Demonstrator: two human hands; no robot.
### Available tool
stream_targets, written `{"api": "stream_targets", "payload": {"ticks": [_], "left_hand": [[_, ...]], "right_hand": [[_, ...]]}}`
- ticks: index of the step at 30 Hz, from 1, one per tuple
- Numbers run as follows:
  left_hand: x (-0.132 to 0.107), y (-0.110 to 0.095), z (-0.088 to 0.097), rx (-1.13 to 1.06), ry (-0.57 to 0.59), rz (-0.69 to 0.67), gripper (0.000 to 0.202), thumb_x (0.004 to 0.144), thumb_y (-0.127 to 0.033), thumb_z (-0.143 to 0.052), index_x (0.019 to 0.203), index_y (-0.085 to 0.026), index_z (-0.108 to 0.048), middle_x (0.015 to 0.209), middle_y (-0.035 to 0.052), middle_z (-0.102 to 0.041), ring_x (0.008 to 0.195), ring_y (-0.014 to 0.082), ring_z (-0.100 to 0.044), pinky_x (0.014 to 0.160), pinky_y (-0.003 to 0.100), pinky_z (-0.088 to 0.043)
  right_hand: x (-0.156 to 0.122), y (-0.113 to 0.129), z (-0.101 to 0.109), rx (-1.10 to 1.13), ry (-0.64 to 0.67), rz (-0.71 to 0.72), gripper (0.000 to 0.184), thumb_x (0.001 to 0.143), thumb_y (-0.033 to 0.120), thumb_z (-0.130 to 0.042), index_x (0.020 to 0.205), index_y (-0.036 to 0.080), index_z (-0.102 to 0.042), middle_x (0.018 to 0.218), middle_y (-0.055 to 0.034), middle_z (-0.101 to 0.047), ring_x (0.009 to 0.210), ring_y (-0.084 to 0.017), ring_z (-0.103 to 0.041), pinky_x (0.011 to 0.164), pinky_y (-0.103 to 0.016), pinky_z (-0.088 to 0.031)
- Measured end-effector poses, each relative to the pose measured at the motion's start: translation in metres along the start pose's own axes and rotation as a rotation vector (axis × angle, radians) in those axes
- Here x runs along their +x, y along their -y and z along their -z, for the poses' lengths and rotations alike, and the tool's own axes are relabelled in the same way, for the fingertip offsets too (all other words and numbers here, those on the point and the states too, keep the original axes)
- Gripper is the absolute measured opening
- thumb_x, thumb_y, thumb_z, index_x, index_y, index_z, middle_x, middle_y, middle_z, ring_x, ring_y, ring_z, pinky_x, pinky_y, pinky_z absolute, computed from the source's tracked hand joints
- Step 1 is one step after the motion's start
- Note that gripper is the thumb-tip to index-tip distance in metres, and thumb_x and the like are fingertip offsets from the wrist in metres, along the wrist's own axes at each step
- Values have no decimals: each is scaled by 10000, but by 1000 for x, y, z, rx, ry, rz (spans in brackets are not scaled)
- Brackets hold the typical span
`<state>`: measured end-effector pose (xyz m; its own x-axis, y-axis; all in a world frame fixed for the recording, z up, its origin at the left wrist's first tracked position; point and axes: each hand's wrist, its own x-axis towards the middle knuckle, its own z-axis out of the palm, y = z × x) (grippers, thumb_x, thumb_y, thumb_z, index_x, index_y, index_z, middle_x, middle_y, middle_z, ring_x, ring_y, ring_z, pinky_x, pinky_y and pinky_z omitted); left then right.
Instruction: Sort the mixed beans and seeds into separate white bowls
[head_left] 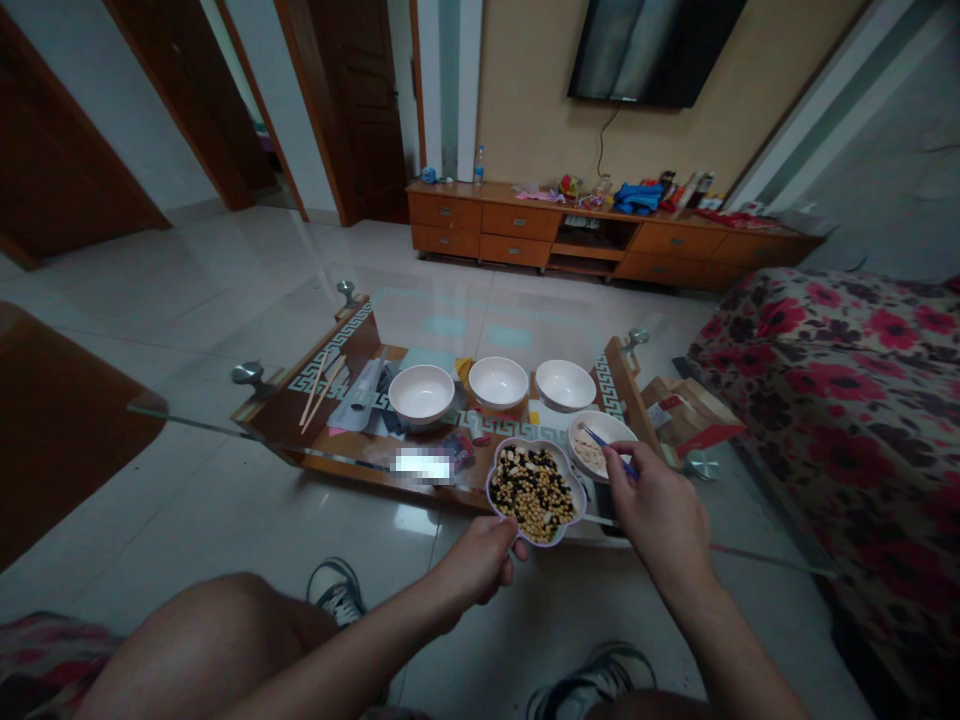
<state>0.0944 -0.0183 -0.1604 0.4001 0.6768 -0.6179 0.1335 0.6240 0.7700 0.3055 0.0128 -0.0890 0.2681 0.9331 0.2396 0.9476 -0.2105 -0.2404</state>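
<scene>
My left hand [489,560] grips the near rim of a flower-shaped dish [582,500] at the front edge of the glass table. Mixed yellow and black beans [534,492] and some pale pieces like peanuts fill the dish. In my right hand [664,505] is a pair of blue tweezers [598,437], pinched between thumb and fingers. Their tip points into a white bowl [624,428] with pale pieces [589,452] in it; whether the tip holds anything is too small to tell. This bowl stands just beyond the dish, to its right.
Three white bowls, a left [421,395], a middle [498,384] and a right one [565,386], stand in a row farther back. Chopsticks [319,395] lie on the left. A paper bag [686,415] is at the right, near a flower-patterned sofa [817,330]. The glass table's metal supports [251,374] stick up.
</scene>
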Motion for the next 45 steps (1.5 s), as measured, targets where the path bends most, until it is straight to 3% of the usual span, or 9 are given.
{"api": "stream_targets", "payload": {"ticks": [14,21,28,34,38,45], "left_hand": [[-3,-3,0,24,-18,7,520,870,-670,-317,789,-199,-520,444,-65,-393,334,71,-239,386,206,-149],[1,0,1,20,-16,4,516,864,-672,-312,782,-205,-515,424,-67,-386,326,80,-240,374,207,-151],[2,2,1,11,-9,1,487,895,-625,-304,778,-205,-521,422,-62,-399,314,80,-238,365,206,-154],[5,7,3,4,-9,-21,507,886,-656,-331,786,-201,-531,442,-62,-413,314,78,-246,361,204,-161],[6,9,4,-12,-5,-28,498,890,-648,-329,797,-201,-530,442,-58,-424,310,81,-253,354,206,-162],[3,4,4,-3,-16,-27,488,893,-634,-326,795,-201,-528,438,-57,-419,317,84,-259,357,207,-167]], "right_hand": [[-1,4,-2,-47,19,-59,273,941,430,-525,1033,233,-690,713,-61,-696,542,-157,-569,517,-252,-248],[-10,12,-12,50,35,58,276,945,435,-510,1060,247,-676,710,-49,-714,592,-181,-642,517,-236,-292],[-19,24,-22,103,133,252,291,964,418,-436,1030,234,-651,736,-38,-733,642,-205,-691,524,-255,-349],[-28,32,-31,201,270,356,264,966,383,-430,1034,228,-634,824,-45,-739,732,-198,-706,622,-266,-421],[-34,39,-34,184,338,446,230,958,365,-458,997,233,-643,809,-34,-732,724,-190,-686,634,-269,-406],[-39,43,-36,151,336,515,174,949,333,-495,986,237,-636,817,-27,-733,729,-204,-669,641,-290,-390]]}}
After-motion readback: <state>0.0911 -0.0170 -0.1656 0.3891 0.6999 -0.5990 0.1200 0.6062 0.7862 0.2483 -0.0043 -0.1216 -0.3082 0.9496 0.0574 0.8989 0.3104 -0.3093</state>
